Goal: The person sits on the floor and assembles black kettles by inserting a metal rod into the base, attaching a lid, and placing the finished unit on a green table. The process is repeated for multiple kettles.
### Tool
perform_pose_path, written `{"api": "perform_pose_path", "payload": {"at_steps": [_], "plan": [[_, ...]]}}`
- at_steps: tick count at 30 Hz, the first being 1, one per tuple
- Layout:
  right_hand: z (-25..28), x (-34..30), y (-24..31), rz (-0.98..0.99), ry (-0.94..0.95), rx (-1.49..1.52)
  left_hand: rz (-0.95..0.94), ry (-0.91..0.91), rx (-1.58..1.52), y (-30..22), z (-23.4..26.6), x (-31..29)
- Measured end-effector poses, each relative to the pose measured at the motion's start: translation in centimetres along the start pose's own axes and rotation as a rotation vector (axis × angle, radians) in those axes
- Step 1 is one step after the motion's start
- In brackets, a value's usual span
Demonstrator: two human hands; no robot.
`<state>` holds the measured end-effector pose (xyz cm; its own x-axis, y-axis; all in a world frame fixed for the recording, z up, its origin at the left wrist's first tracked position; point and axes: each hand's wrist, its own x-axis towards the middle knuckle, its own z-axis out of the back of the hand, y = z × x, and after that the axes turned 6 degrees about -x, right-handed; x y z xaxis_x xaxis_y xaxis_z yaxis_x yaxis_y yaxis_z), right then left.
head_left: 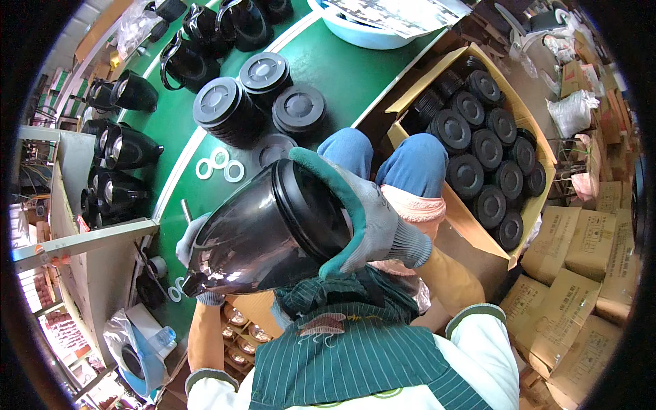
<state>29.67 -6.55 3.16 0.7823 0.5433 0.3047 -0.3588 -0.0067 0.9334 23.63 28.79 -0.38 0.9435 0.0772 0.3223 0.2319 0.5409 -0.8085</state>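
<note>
both gloved hands (369,219) clasp black jug (266,232)

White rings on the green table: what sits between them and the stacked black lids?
Head view: one flat dark lid on the green table, between the white rings and the stacked black lids.

Stacked lids (263,96) sit mid-desk (342,75) with rings (220,164) at its near edge, jugs (130,147) along its left, and a box of lids (482,150) right of it.

- I'm at a factory assembly bench: green worktable (342,75), stacked black lids (225,109), rows of black jug bodies (130,147)
- open carton of lids (485,147), piled cardboard boxes (581,273) beside me
</note>
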Motion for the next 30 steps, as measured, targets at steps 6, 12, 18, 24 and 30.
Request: {"api": "perform_pose_path", "payload": {"at_steps": [6,12,18,24,30], "plan": [[-1.9,-0.3,0.8,-0.369,-0.134,0.391,-0.211,-0.051,0.040,-2.7,-1.5,2.1],[-3.7,-0.1,2.0,-0.141,-0.336,0.091,0.152,-0.067,-0.247,-1.0,-2.2,0.7],[-4.4,0.3,3.1,0.246,-0.369,-0.330,0.738,0.286,-1.059,9.0,-1.6,-3.6],[-4.3,1.1,5.8,0.322,-0.163,-0.408,0.984,0.878,-1.477,13.5,-4.8,-7.4],[-2.7,2.3,4.8,0.261,-0.170,-0.214,0.714,0.868,-1.201,7.8,-6.3,-4.9]]}}
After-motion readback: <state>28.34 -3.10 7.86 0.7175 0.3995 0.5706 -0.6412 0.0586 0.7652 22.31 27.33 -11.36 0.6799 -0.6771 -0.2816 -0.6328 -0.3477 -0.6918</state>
